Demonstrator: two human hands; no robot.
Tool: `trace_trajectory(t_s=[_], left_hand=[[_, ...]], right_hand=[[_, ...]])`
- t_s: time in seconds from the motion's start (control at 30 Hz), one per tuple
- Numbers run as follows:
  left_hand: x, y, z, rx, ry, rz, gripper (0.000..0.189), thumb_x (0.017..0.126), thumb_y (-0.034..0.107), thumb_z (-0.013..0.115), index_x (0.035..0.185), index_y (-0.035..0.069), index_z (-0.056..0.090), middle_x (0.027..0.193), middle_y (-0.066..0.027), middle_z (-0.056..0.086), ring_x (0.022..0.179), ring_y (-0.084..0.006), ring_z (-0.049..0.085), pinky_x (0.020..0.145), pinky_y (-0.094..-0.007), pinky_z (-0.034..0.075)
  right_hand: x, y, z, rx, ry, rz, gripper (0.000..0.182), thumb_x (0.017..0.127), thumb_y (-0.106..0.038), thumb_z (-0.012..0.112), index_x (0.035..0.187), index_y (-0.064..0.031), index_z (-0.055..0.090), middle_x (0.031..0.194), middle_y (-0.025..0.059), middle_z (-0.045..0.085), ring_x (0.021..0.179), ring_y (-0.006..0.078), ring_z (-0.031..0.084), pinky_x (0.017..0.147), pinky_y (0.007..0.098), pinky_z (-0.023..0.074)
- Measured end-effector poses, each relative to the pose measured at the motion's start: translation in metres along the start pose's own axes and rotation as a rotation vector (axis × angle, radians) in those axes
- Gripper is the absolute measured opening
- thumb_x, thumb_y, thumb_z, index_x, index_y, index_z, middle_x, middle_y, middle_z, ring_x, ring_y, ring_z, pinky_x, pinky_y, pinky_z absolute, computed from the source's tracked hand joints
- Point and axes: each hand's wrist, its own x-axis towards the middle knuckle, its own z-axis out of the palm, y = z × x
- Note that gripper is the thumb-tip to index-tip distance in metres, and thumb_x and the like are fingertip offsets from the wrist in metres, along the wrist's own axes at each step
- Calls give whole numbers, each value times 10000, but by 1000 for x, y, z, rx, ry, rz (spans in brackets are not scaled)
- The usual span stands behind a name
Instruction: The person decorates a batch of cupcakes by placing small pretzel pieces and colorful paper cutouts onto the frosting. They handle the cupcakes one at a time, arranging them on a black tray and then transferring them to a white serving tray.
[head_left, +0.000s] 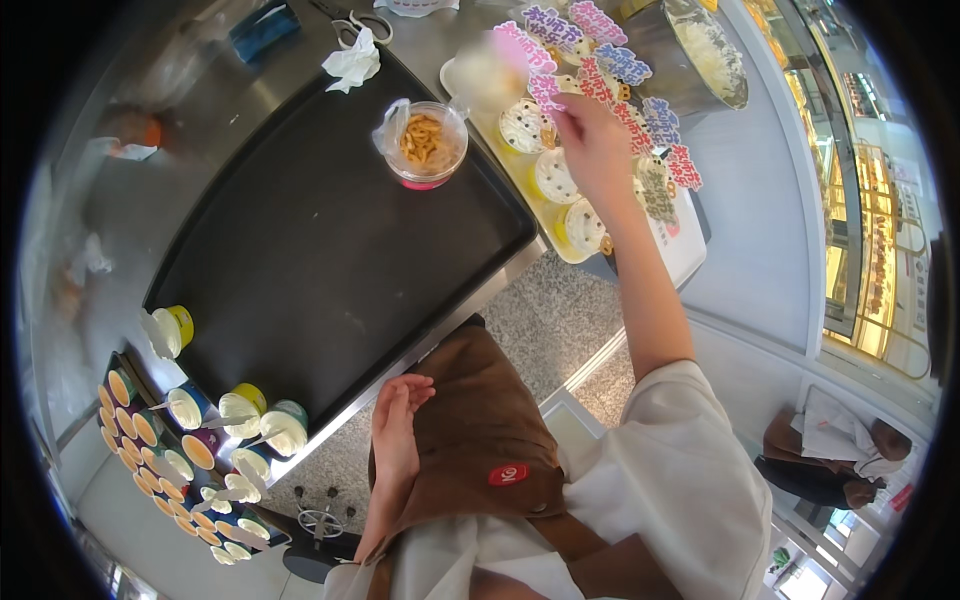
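My right hand (596, 150) reaches over a tray (574, 253) of cream-topped dessert cups, its fingertips pinching a pink printed topper (545, 91). Below that hand sit cups of white cream with dark specks (556, 176), some with a small pretzel-shaped biscuit (606, 244) at the edge. Several pink, red and blue toppers stand in the cups beyond; a greenish topper (655, 193) is right of my wrist. A blurred pale shape (491, 71) covers the tray's far left corner. My left hand (397, 427) hangs before my brown apron (480, 427), empty, fingers loosely curled.
A tub of small biscuits (424, 142) stands on a black baking tray (337, 225). Crumpled tissue (354, 64) and scissors (364, 28) lie behind. Cream-filled cups (241, 411) and filled cups in trays (139, 450) are lower left. A metal bowl (667, 67) holds white cream.
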Motion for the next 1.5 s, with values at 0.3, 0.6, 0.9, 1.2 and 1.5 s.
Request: trace_trajectory(t_s=[0.3, 0.6, 0.9, 1.2, 1.5], left_hand=[[-16, 12, -9, 50, -68, 50, 269, 1081, 191, 424, 1113, 2, 614, 1087, -103, 662, 998, -177, 618, 964, -327, 477], [-47, 20, -28, 31, 158, 129, 256, 1071, 175, 437, 1104, 8, 629, 1064, -104, 670, 972, -182, 623, 952, -327, 489], [-79, -9, -23, -174, 357, 100, 259, 1062, 202, 455, 1125, 20, 628, 1096, -96, 665, 1026, -177, 618, 964, -311, 481], [-87, -61, -96, -528, 569, 103, 267, 1052, 195, 465, 1164, 8, 619, 1115, -118, 679, 1017, -199, 649, 940, -325, 515], [-101, -81, -174, -529, 615, 246, 252, 1035, 201, 502, 1170, 27, 624, 1095, -79, 677, 983, -170, 632, 914, -303, 503]], right_hand=[[25, -50, -21, 455, -11, 215, 69, 929, -26, 651, 995, -14, 666, 835, 71, 715, 724, 141, 716, 650, 271, 540], [257, -10, 61, 758, 147, 111, 76, 833, 14, 659, 880, 2, 717, 800, 104, 738, 701, 149, 723, 668, 279, 562], [339, 37, 98, 583, -84, -38, 279, 861, -84, 730, 1131, -14, 731, 1054, 94, 747, 952, 186, 715, 857, 300, 542], [142, -51, 19, 695, -204, 56, 230, 1006, -148, 612, 1132, 22, 702, 1056, 72, 719, 940, 138, 675, 868, 274, 538], [-109, -115, 1, 789, -585, 317, 189, 1016, -123, 596, 1139, -4, 678, 1050, 81, 712, 892, 146, 677, 786, 270, 552]])
